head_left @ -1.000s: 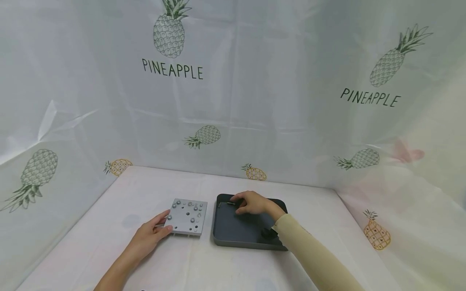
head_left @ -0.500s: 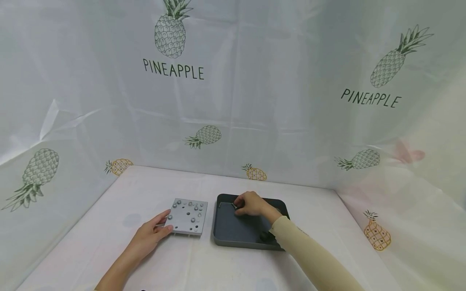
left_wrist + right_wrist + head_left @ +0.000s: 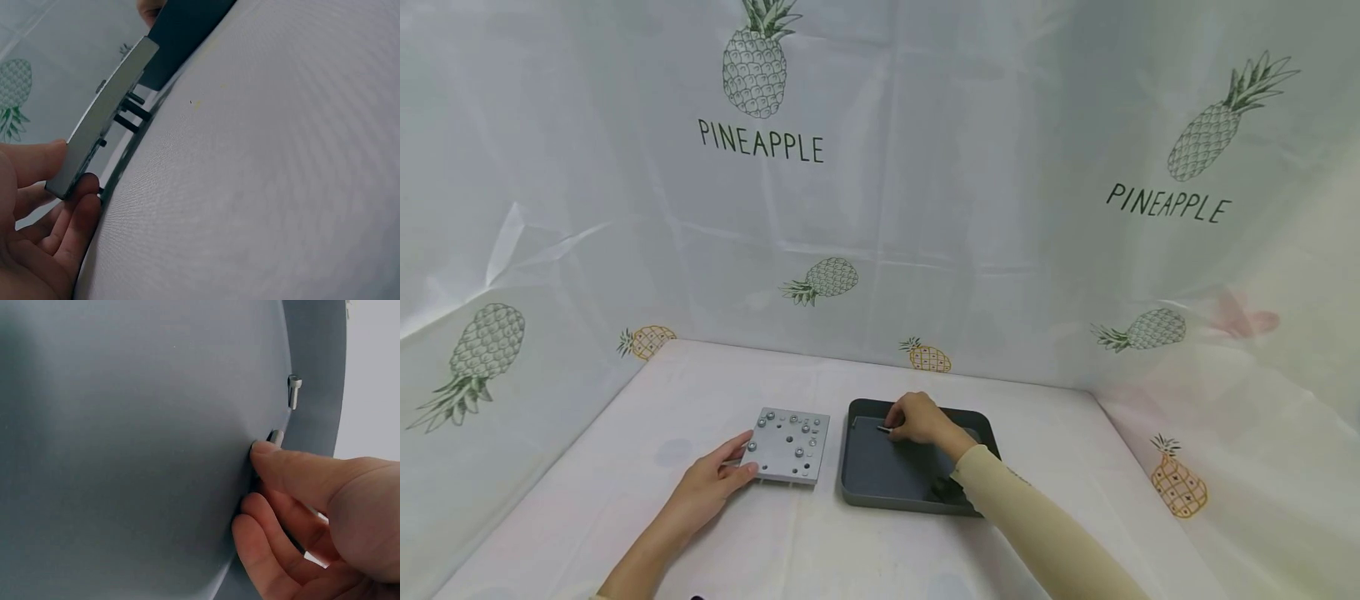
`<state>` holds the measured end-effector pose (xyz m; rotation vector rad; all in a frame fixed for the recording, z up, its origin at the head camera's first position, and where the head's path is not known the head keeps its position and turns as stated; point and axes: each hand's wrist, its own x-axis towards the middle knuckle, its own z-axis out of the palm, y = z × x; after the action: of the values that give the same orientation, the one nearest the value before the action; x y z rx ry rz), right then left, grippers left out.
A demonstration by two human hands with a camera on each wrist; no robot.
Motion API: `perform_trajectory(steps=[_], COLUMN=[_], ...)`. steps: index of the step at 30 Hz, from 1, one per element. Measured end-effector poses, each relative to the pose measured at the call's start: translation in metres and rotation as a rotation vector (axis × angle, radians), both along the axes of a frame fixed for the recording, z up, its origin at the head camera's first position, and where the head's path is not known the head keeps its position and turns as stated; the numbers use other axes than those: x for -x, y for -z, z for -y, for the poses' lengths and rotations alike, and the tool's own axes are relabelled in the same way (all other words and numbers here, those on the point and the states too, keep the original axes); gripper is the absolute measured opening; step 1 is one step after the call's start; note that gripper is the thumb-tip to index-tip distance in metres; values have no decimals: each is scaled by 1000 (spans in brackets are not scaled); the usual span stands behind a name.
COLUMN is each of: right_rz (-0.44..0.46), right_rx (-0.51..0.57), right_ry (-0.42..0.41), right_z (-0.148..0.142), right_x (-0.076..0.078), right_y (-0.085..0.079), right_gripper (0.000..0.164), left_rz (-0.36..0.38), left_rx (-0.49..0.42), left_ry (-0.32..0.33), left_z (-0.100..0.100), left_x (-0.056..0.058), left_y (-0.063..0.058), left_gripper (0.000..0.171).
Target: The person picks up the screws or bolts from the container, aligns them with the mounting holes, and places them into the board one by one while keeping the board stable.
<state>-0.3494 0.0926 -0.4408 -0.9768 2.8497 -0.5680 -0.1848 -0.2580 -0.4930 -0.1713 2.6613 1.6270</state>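
A square silver metal plate [image 3: 782, 446], with holes and several bolts in its top, is held at its left edge by my left hand [image 3: 703, 492]. In the left wrist view the thumb lies on the plate's upper face and fingers reach under it; dark bolt shanks [image 3: 128, 119] stick out below. My right hand [image 3: 921, 419] is inside the dark grey tray [image 3: 880, 503], near its far side. Between its thumb and fingers it pinches a small metal bolt [image 3: 277, 438], mostly hidden by the thumb. Another socket-head bolt [image 3: 295, 392] lies near the tray wall.
A small black object [image 3: 946, 490] lies in the tray's near right part, partly covered by the right sleeve [image 3: 1022, 508]. White pineapple-print sheeting [image 3: 880, 208] stands behind and at both sides. The tray sits right of the plate on a white cloth [image 3: 737, 550].
The right fingers, loosely apart over the bolt a second ago, have closed on it and shifted it slightly right and nearer. The left hand and the plate have kept their place.
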Motion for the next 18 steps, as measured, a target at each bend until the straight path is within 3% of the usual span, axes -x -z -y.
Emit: perform_trajectory(steps=[5,18], right_rz=[17,35], right_rx=[-2,-53], right_ry=[29,3], right_z=[1,-7], right_x=[-2,-1], right_y=[-1,-3], right_gripper=[9,12], left_rz=[-7,-18], left_rx=[7,16], left_ry=[-3,-1], left_z=[-1,-1], left_x=[0,0], left_y=[0,0], left_gripper=[73,72])
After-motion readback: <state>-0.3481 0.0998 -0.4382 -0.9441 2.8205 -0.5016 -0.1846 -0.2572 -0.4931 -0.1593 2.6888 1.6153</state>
